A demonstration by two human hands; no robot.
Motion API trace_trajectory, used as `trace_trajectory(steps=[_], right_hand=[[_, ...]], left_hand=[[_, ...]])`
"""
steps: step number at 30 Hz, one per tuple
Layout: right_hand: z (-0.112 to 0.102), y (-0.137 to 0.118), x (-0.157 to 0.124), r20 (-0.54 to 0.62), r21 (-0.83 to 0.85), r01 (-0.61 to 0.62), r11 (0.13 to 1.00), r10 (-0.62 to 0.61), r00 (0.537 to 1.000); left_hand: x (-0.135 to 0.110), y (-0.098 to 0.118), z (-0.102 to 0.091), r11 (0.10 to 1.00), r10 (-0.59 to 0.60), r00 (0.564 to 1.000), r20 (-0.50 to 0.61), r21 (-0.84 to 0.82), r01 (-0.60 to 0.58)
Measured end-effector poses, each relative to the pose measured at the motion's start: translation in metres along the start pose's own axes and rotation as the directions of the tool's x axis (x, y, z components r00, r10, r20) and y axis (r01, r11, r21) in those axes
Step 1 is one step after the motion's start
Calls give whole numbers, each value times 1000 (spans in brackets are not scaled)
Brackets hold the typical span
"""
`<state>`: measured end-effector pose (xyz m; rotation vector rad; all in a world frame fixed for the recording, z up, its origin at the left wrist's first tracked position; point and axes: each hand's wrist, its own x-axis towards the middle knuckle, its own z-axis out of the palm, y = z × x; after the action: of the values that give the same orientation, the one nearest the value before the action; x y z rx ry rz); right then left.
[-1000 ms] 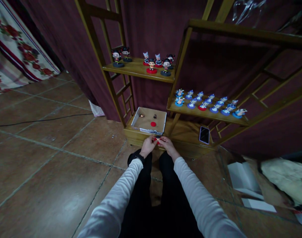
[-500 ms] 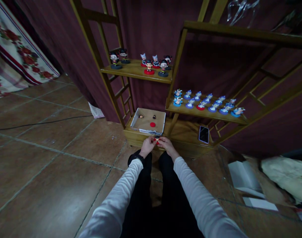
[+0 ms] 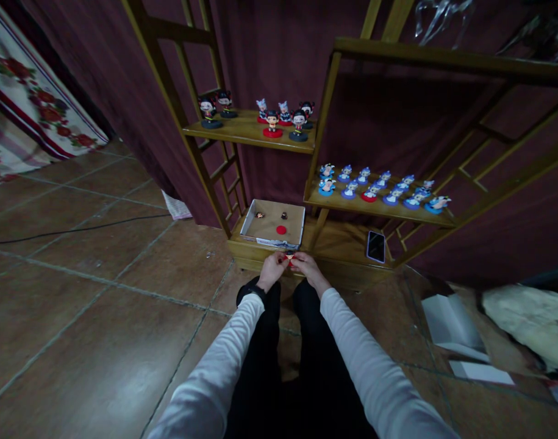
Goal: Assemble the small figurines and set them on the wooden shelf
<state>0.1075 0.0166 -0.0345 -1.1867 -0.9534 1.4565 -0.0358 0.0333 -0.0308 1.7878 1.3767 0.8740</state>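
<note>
A small figurine (image 3: pixel 289 256) with black hair and a red base is held between both hands, just in front of the lowest shelf. My left hand (image 3: pixel 272 270) pinches it from the left, and my right hand (image 3: pixel 307 268) grips its right side. Fingers cover much of its lower part. Just beyond lies a shallow cardboard box (image 3: pixel 250 230). Inside it are a round red base (image 3: pixel 281 230), a small figurine head or part (image 3: pixel 260 214) at the left and a small dark piece (image 3: pixel 284 215) at the back.
Several figurines stand on the upper left shelf (image 3: pixel 242 132), and several blue and purple ones on the right shelf (image 3: pixel 383 207). A phone (image 3: pixel 376 246) lies on the lowest shelf. White box pieces (image 3: pixel 455 326) and a pale cloth (image 3: pixel 525 323) are on the floor at right.
The camera view has shifted very slightly. Both hands stay in the same place around the figurine, and nothing else has visibly moved.
</note>
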Motion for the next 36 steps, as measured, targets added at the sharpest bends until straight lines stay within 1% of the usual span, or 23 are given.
trace_trajectory(steps=[4,9,15,18,22,30,36], right_hand=[[0,0,0,8,-7,-2,1000,2,1000],[2,0,0,-18,-23,2,1000,-3,1000],[3,1,0,-11,-49,-1,999,0,1000],[3,1,0,5,-62,5,998,-5,1000],[3,2,0,4,-72,7,997,-7,1000],[4,3,2,-3,-94,5,996,-6,1000],[5,4,2,-39,-84,2,996,-6,999]], left_hand=[[0,-1,1,1000,4,1000,-1,-8,-4],[1,-2,2,999,-8,1000,3,-38,8],[2,-6,5,993,-14,1000,-1,-119,13],[2,-6,4,988,-43,999,13,-151,45],[2,-5,4,990,-77,997,9,-121,77],[1,-4,3,991,-81,997,-11,-104,79],[1,-2,3,990,-89,996,0,-108,89]])
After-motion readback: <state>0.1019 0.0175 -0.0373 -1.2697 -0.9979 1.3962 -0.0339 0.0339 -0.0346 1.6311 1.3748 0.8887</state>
